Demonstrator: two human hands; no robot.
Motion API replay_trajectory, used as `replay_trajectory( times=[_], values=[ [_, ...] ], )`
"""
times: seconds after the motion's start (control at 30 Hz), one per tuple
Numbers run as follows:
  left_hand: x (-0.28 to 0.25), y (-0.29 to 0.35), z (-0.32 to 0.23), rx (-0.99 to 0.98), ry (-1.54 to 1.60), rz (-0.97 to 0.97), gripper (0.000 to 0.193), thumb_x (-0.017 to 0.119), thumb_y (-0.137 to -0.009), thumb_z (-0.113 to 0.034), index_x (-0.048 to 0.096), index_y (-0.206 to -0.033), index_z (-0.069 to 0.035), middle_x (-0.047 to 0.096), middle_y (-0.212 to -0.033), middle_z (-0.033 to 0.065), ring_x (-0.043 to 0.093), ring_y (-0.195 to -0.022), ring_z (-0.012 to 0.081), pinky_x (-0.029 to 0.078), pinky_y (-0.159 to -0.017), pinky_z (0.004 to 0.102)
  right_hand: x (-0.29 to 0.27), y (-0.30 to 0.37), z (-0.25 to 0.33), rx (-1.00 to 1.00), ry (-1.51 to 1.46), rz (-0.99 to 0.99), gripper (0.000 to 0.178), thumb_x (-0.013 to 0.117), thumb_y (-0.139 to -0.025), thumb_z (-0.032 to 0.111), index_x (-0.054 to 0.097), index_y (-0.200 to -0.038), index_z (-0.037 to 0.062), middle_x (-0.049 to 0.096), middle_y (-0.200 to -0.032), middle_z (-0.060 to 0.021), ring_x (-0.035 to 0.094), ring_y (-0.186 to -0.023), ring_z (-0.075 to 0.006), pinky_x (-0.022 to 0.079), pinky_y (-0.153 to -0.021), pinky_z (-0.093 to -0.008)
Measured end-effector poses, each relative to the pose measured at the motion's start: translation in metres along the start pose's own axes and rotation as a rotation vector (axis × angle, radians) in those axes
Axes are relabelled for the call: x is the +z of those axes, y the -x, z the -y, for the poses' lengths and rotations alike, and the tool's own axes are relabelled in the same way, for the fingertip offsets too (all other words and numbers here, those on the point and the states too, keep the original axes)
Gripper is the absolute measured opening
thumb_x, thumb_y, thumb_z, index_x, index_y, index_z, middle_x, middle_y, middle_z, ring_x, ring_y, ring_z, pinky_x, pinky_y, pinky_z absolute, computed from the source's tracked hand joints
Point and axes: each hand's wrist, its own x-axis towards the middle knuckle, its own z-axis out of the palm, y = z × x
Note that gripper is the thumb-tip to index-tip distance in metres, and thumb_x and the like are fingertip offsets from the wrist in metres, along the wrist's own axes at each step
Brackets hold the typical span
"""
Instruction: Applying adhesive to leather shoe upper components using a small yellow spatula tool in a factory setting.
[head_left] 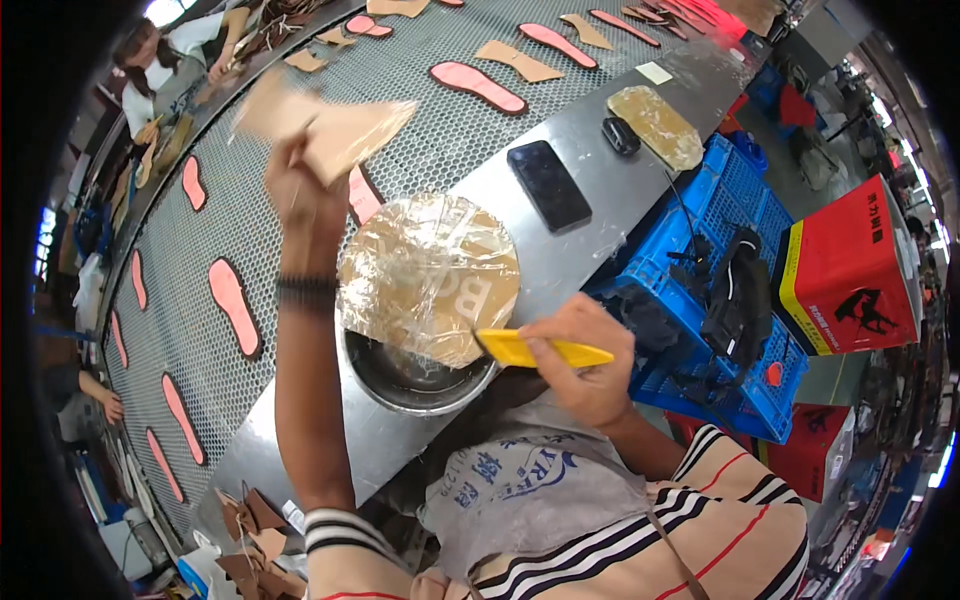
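My left hand (302, 190) is gripping a tan piece (352, 138), fingers clamped on its lower edge, and I am holding it up over the mesh surface (185, 310); part of it is blurring. My right hand (592, 362) is closing around a yellow-handled tool (545, 350), whose dark tip is pointing left at the edge of a round board (430, 265); whether tip and board are touching, I cannot tell. The board is wearing shiny, crinkled film and is covering much of a metal bowl (420, 398), leaving the near part open. Beyond my left hand, pink insoles (478, 86) with dark rims are lying spread over the mesh. On the metal counter (545, 262), a black phone (549, 185) is lying beyond the bowl, with a small black case (621, 136) and a yellowish block (657, 127) farther along. To my right, a blue crate (745, 195) is standing beside a red tin (850, 268). At the far left, a co-worker (175, 60) is sitting across the mesh.
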Motion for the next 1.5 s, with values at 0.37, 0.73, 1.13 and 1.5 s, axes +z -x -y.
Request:
replay_trajectory(
  times=[0.37, 0.73, 1.13, 1.5],
  values=[
    [-0.205, 0.354, -0.147, 0.030, -2.044, -0.737, 0.062, 0.063, -0.092, -0.023, 0.049, -0.147, 0.003, 0.060, -0.139, 0.0260, 0.057, -0.128, 0.0407, 0.043, -0.111, 0.0494, 0.025, -0.009, -0.014, 0.016, -0.116, 0.147, 0.009, 0.073, -0.080, -0.004, 0.075, -0.088, 0.0006, 0.070, -0.077, -0.0109, 0.061, -0.066, -0.0248, 0.048, -0.063, -0.0342],
    [-0.124, 0.415, -0.091, -0.056, -2.257, -0.616, 0.041, 0.064, -0.096, -0.025, 0.061, -0.129, -0.002, 0.064, -0.120, 0.0214, 0.054, -0.118, 0.0422, 0.043, -0.103, 0.0490, 0.071, 0.012, 0.014, 0.043, -0.284, 0.264, 0.009, 0.067, -0.090, -0.007, 0.074, -0.096, -0.0054, 0.068, -0.085, -0.0086, 0.057, -0.079, -0.0149, 0.044, -0.074, -0.0258],
    [-0.176, 0.370, -0.177, 0.079, -2.368, 0.115, 0.044, 0.063, -0.079, 0.005, 0.061, -0.122, -0.002, 0.063, -0.126, 0.0174, 0.056, -0.124, 0.0377, 0.040, -0.110, 0.0476, 0.077, -0.001, 0.002, 0.083, -0.159, 0.496, 0.014, 0.074, -0.089, 0.002, 0.078, -0.102, 0.0030, 0.075, -0.094, -0.0115, 0.067, -0.086, -0.0204, 0.050, -0.081, -0.0317],
    [-0.089, 0.393, -0.222, 0.570, -1.468, -0.708, 0.059, 0.061, -0.099, -0.025, 0.041, -0.149, -0.001, 0.060, -0.128, 0.0156, 0.058, -0.116, 0.0233, 0.045, -0.103, 0.0382, 0.105, 0.022, -0.018, -0.223, 0.117, 0.558, 0.015, 0.079, -0.082, 0.011, 0.078, -0.097, 0.0092, 0.069, -0.080, -0.0053, 0.056, -0.075, -0.0260, 0.045, -0.075, -0.0388]
  ],
)
